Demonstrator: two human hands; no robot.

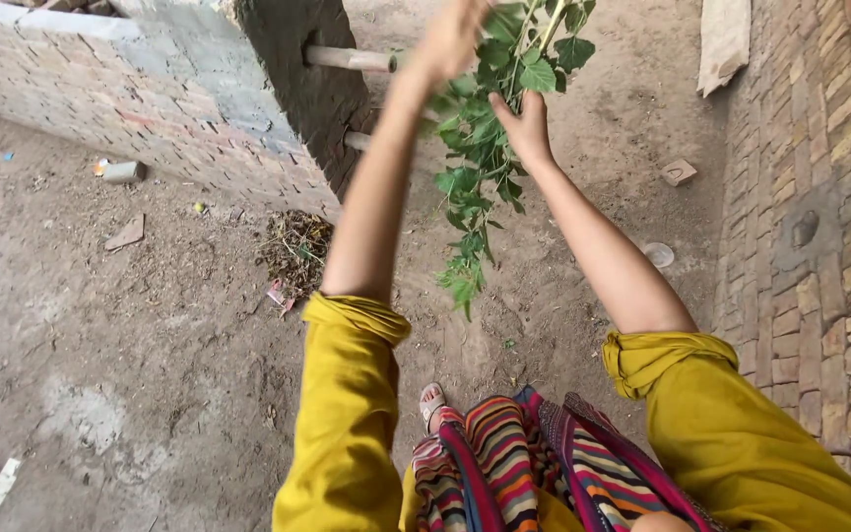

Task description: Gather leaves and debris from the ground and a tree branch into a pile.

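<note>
Both my arms, in rolled yellow sleeves, reach up and forward. My left hand (448,41) is blurred near the top edge and seems closed on the upper stems of a leafy green branch (480,163). My right hand (524,126) grips the same branch a little lower, from its right side. The branch hangs down between my arms, its tip dangling above the dirt ground. Its top runs out of view.
A brick wall (150,89) runs at upper left with two wooden poles (349,59) sticking out of its end. Brick paving (819,246) lies on the right. A dry debris pile (295,246), a loose brick (679,171) and my sandalled foot (432,401) are on the dirt.
</note>
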